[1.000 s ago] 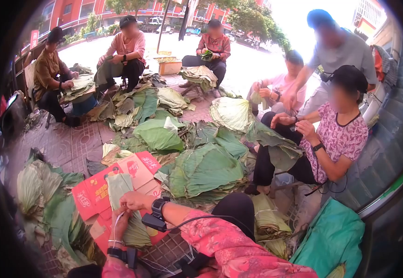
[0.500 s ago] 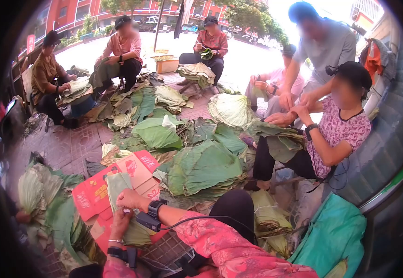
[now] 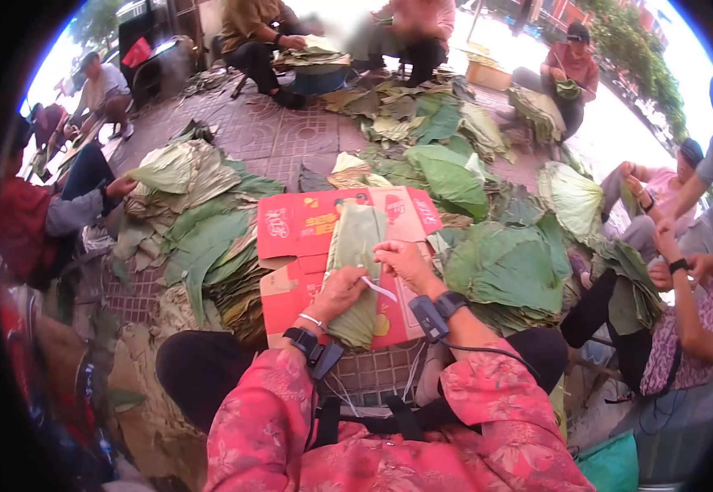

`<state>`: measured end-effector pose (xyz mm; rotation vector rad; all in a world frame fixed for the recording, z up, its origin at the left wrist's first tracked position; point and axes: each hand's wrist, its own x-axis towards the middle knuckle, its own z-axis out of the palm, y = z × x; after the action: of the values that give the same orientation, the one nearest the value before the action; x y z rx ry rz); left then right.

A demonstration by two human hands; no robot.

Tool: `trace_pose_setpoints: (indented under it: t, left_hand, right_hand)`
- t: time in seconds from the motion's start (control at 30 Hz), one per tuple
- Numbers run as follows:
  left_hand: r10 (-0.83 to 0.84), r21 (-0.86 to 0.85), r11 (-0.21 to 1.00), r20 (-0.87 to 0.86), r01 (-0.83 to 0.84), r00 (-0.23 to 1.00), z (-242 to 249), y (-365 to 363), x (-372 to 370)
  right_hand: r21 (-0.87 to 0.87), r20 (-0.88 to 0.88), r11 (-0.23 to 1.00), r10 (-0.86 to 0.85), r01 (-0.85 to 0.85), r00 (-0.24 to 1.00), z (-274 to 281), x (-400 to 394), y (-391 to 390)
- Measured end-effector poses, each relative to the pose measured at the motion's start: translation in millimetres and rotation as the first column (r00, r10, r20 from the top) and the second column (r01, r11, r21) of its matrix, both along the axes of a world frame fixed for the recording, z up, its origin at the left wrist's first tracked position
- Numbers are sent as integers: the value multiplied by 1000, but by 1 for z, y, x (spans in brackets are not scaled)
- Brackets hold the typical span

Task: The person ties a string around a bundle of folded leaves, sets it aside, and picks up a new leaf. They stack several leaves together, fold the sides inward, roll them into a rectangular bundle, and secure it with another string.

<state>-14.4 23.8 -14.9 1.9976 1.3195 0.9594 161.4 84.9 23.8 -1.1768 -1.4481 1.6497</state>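
Observation:
A long folded bundle of lotus leaf (image 3: 358, 234) lies lengthwise on a flattened red carton (image 3: 291, 225) in front of my knees. My left hand (image 3: 342, 291) rests on the bundle's left side, closed, with a white strip (image 3: 383, 290) pinched at its fingertips. The strip's loose end curves to the right across the leaf. Over the bundle's right edge is my right hand (image 3: 404, 264), its thumb and fingers pinched together. Whether anything thin is between them I cannot make out.
Stacks of large green leaves (image 3: 504, 266) lie right of the carton, and more leaf piles (image 3: 184, 176) to the left. Several people sit around; one person's hand (image 3: 121, 187) touches the left pile. A green sack (image 3: 611, 463) is at the lower right.
The view has swung left, so the carton and my hands now appear nearer the middle. The white strip shows more clearly between my hands. Both hands remain at the leaf bundle.

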Motion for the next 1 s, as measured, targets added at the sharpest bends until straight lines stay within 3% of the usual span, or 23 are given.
trace_pose_setpoints:
  t: [0.27, 0.4, 0.47, 0.53, 0.63, 0.73, 0.83, 1.0]
  left_hand:
    - [-6, 14, 1000, -42, 7, 999, 10, -5, -1]
    - [-38, 30, 999, -7, 38, 999, -3, 1, 0]
    - [-40, 42, 998, 26, 39, 999, -7, 3, 1]
    - [-55, 79, 996, 186, 41, 981, 0, 1, 5]
    - [-31, 19, 999, 56, 30, 998, 0, 2, 0]
    - [-87, -72, 993, 154, 99, 984, 8, 2, -2]
    - [-12, -103, 994, 320, 47, 947, 8, 0, -1]
    - [144, -198, 979, 461, -57, 876, -3, 2, 0]
  right_hand:
    - [51, 163, 991, 112, -122, 980, -6, -17, -5]
    - [-90, 81, 990, 113, -105, 990, 1, -20, -4]
    - [-130, 122, 984, 138, -122, 983, 2, -20, 0]
    - [-64, 77, 989, 138, -133, 988, -14, -27, 5]
    - [124, 226, 985, 86, -116, 970, -22, -34, 9]
    - [349, 319, 933, -28, -90, 947, -34, -36, 13]
    - [360, 333, 933, -138, 9, 933, -41, -32, 12]
    - [286, 204, 953, -159, 97, 966, -44, -33, 5]
